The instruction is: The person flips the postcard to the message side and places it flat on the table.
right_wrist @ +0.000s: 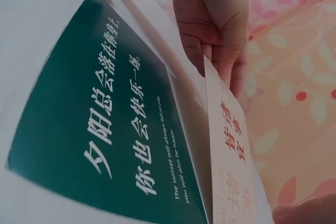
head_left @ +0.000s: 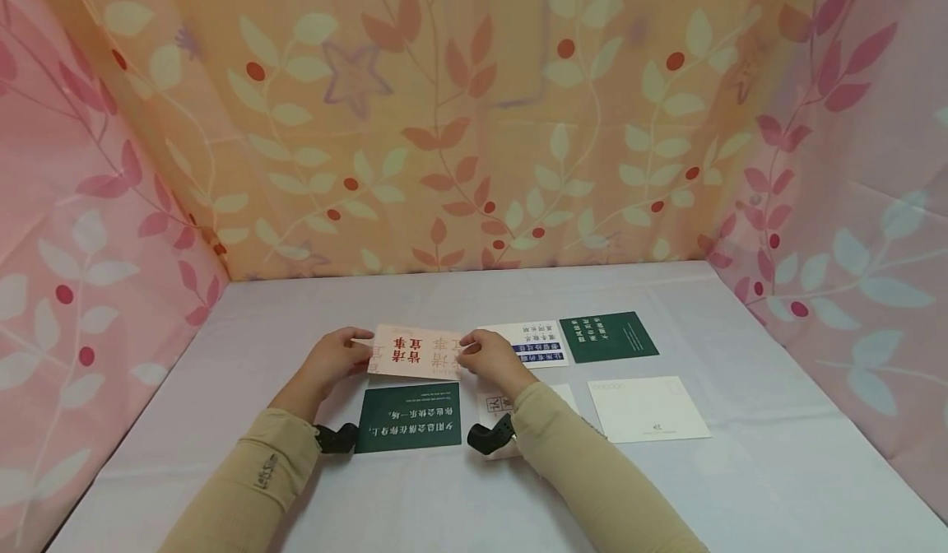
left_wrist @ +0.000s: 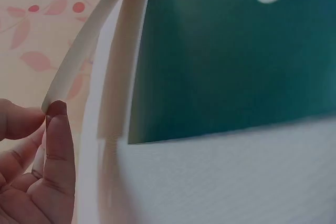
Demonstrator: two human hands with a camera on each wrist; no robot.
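A cream postcard with red characters (head_left: 415, 354) is held between both hands, slightly raised behind a dark green postcard (head_left: 409, 418) on the white cloth. My left hand (head_left: 333, 364) pinches its left edge between thumb and fingers; the left wrist view shows that pinch from the side, the fingertips (left_wrist: 56, 124) right at the card's edge. At the opposite edge my right hand (head_left: 494, 361) grips with thumb and fingers. In the right wrist view the cream card (right_wrist: 231, 145) stands tilted beside the green card (right_wrist: 110, 119) with white lettering.
To the right lie a white card with blue bands (head_left: 544, 343), another green card (head_left: 609, 337) and a blank-looking cream card (head_left: 648, 409). Under my right forearm a pale card (head_left: 492, 405) is partly covered. Patterned curtains (head_left: 474, 125) enclose the white table (head_left: 185, 421).
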